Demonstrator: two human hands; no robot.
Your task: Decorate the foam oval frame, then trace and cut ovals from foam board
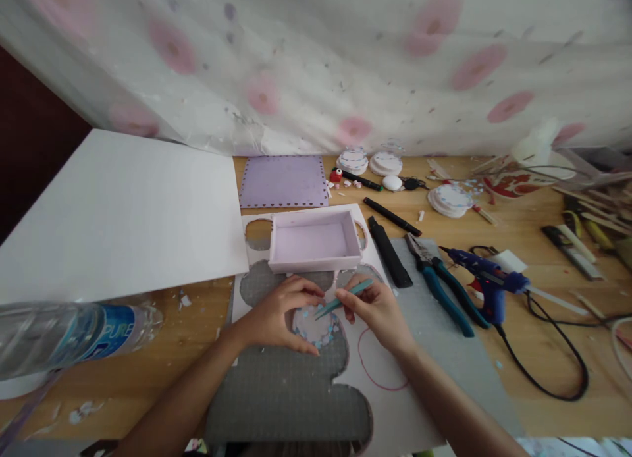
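A round white disc (307,328) with small light-blue pieces around its rim lies low over the grey cutting mat (276,384). My left hand (282,312) curves around the disc's left side, its thumb at the near edge and its fingers at the far edge. Pinched in my right hand (372,309) are teal tweezers (363,286), their tips pointing down-left over the disc. White board with wavy cut-outs (390,411) lies on the mat, partly under my right wrist. Just beyond my hands stands an open pale-lilac box (316,243).
Pliers (439,279), a black marker (390,253) and a blue glue gun (486,276) with its cord lie right. Stacked decorated discs (449,199) stand behind them. Left are a large white sheet (133,213) and a water bottle (74,335). A lilac panel (284,180) lies behind the box.
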